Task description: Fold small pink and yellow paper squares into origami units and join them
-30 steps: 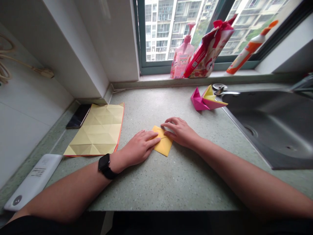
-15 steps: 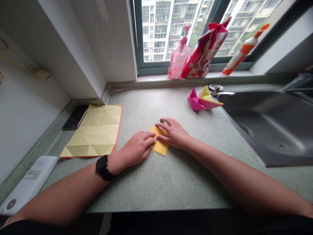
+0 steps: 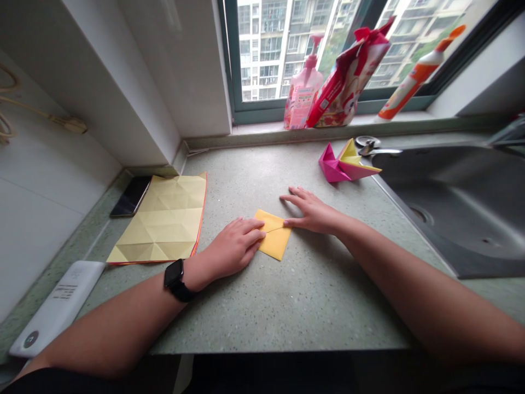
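Observation:
A small square of folded yellow paper [image 3: 274, 241] lies on the counter, with a crease or edge line running across its middle. My left hand [image 3: 235, 246], a black watch [image 3: 175, 276] at its wrist, holds the paper's left corner down with its fingers close together. My right hand [image 3: 314, 212] is open, fingers spread above the counter. Its thumb touches the paper's right corner. Further back sits a pink and yellow folded paper piece [image 3: 346, 164].
Creased pale yellow sheets [image 3: 162, 221] lie at the left, partly over a black phone [image 3: 129, 196]. A white device [image 3: 57, 306] is near my left forearm. To the right is a steel sink [image 3: 459, 213]. A pump bottle [image 3: 302, 98], a red bag [image 3: 348, 82] and an orange-white bottle [image 3: 416, 82] line the sill.
My right hand has slid right across the yellow paper to its right corner, uncovering the line on it. My left hand stays on the left corner. The view shifts slightly.

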{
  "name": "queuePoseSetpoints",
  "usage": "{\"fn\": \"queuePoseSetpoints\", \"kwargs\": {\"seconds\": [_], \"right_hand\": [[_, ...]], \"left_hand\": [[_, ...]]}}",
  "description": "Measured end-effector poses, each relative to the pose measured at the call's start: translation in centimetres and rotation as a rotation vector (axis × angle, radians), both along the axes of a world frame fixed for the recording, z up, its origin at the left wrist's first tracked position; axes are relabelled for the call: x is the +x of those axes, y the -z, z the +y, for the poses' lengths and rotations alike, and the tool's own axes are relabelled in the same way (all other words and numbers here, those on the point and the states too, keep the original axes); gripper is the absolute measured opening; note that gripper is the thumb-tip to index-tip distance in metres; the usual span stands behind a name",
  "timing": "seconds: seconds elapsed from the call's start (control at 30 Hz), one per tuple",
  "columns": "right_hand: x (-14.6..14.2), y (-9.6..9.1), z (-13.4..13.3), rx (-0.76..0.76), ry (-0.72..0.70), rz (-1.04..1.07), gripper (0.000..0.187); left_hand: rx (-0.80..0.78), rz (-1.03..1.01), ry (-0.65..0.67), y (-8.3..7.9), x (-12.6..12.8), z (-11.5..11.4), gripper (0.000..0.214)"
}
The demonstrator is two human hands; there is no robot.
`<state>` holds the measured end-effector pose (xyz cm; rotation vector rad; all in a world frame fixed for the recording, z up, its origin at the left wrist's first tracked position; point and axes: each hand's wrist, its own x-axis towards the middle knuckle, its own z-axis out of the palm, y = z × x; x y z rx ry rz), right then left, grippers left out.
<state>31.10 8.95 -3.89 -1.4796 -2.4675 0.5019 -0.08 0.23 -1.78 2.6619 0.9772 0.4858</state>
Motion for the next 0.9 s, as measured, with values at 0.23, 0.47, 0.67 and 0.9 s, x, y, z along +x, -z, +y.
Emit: {"fn": "queuePoseSetpoints", "kwargs": {"seconds": [0.23,0.47,0.67,0.9], "right_hand": [[0.7,0.5,0.0,0.060,0.000,0.180,0.053],[1.2,0.2,0.2,-0.026,-0.044,0.117,0.069],[0.4,-1.5,-0.4,0.047,0.054,0.380,0.035],[-3.4,-1.8,-3.2,0.194,-0.371,0.309,0.032]], "left_hand": [[0.009,0.035,0.007,0.3,-0.1,0.0,0.034],[0.013,0.040,0.009,0.3,-0.1,0.1,0.038],[0.016,0.026,0.014,0.0,-0.1,0.1,0.034],[0.001,-0.003,0.005,-0.4,0.2,0.0,0.025]]}}
